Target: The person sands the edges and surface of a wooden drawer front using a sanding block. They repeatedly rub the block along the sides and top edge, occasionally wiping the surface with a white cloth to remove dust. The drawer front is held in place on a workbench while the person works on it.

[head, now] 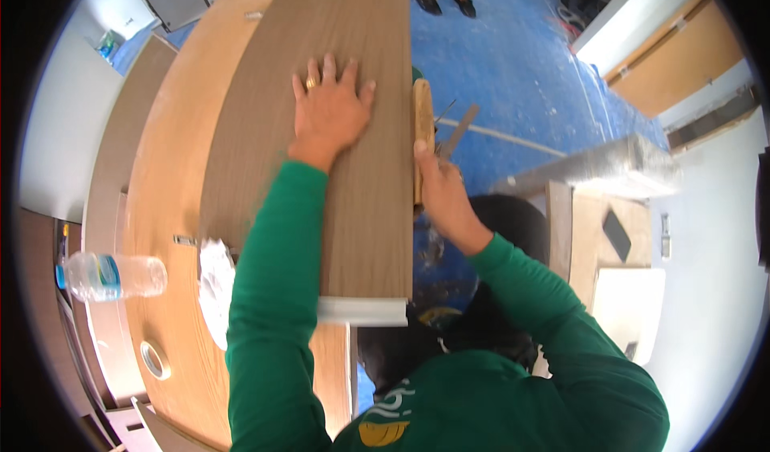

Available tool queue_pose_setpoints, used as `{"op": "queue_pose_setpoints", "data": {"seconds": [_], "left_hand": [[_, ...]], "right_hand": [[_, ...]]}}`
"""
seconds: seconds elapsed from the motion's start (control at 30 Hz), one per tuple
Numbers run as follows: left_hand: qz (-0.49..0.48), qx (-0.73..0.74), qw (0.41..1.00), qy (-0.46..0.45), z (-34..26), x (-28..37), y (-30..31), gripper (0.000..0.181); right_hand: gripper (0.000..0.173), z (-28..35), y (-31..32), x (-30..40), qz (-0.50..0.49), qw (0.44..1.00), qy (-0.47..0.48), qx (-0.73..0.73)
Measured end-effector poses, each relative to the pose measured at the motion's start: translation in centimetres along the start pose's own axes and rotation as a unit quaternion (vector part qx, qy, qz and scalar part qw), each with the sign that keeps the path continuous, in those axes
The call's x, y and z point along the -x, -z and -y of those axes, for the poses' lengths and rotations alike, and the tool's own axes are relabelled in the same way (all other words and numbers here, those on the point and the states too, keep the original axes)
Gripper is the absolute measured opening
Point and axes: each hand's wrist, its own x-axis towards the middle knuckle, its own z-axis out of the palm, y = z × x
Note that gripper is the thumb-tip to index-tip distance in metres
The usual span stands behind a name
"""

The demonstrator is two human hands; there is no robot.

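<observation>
A brown wood-grain panel (361, 211) lies before me, with a white strip (364, 311) at its near end. My left hand (334, 109) presses palm-down on its top face, fingers spread and a ring on one of them. At the panel's right edge, my right hand (448, 196) grips a narrow wooden block (424, 112), held upright along that edge. The block's lower part and what sits behind it are partly hidden. Just beyond my right fingers, a thin flat strip (463, 127) sticks out; what it belongs to is unclear.
Under the panel is a lighter wooden board (174, 169), bearing a plastic bottle (117, 276), a tape roll (155, 360) and crumpled white paper (216, 289). Blue sheeting (505, 61) covers the floor, where a person's feet (445, 5) stand. A phone-like dark slab (616, 235) lies at right.
</observation>
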Motion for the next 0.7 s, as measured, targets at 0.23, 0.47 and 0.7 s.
{"op": "queue_pose_setpoints", "data": {"seconds": [0.23, 0.47, 0.7], "left_hand": [[0.006, 0.01, 1.0, 0.005, -0.7, -0.1, 0.8, 0.061], [0.024, 0.008, 1.0, 0.01, -0.8, -0.7, 1.4, 0.06], [0.023, 0.016, 0.999, 0.015, -0.7, -0.7, 1.7, 0.057]], "right_hand": [[0.081, 5.2, 0.2, -28.7, -0.048, 0.997, 0.062, 0.008], [0.07, 10.1, 0.3, -49.5, -0.039, 0.994, 0.054, -0.081], [0.062, 9.3, -0.2, -49.1, 0.01, 0.993, 0.051, -0.105]]}}
